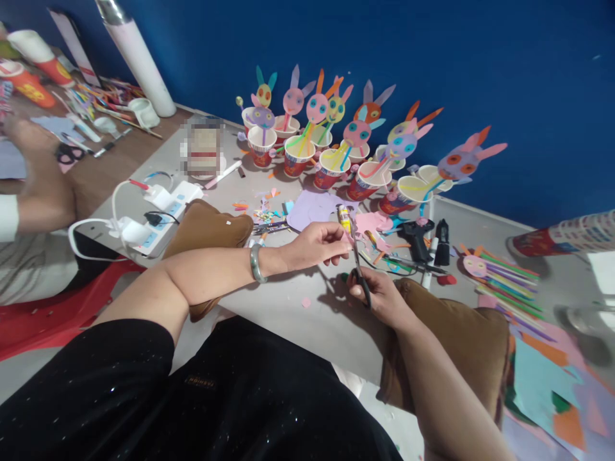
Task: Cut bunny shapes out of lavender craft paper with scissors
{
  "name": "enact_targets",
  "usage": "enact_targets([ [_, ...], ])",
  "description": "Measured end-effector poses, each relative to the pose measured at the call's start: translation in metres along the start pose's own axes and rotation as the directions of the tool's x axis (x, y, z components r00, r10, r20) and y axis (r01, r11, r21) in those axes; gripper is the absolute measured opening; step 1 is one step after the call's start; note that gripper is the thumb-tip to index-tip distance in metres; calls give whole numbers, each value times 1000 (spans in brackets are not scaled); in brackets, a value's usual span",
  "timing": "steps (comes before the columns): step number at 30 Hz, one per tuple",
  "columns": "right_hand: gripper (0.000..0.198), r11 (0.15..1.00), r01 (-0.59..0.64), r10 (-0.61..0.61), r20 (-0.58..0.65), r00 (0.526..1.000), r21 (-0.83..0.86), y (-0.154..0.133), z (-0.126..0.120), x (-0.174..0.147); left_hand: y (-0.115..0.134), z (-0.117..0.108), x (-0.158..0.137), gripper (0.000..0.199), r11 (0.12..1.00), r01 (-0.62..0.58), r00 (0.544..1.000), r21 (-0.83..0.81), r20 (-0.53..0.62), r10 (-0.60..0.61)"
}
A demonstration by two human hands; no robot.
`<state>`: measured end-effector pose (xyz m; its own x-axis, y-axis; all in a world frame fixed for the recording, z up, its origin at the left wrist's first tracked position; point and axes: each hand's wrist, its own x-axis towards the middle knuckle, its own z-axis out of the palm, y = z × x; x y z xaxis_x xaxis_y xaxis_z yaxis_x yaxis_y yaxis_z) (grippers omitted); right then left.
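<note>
- Near the middle of the grey surface [288, 307], the right hand [379, 298] gripped a pair of scissors [358, 256], fingers through the handles, blades pointing up and away.
- Just above it, the left hand [317, 243] pinched a small pink paper scrap [348, 238] between thumb and fingertips, right at the blades; whether the blades touched the paper could not be told.
- A bangle [257, 262] sat on the left wrist.
- Along the far edge, against the blue wall [480, 64], stood a row of paper cups [331, 169] holding bunny faces on straws.
- Between cups and hands lay paper offcuts, a black glue gun [416, 234] and a purple sheet [314, 208].
- At the left edge rested a white power strip [154, 224]; another person's arm [43, 205] showed beyond it.
</note>
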<state>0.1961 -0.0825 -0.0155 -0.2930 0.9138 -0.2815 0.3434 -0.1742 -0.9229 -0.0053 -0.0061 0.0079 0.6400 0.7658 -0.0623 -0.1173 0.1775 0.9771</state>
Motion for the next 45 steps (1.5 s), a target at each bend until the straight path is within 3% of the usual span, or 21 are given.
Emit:
enact_targets([
  [34,50,999,9,-10,-11,1000,-32,-4,-1,1,2,-1,-1,13,999,-32,999,15,-3,33],
  [45,51,999,3,-4,-7,1000,-45,-4,-1,0,2,0,1,11,999,-7,998,-34,-62,5],
])
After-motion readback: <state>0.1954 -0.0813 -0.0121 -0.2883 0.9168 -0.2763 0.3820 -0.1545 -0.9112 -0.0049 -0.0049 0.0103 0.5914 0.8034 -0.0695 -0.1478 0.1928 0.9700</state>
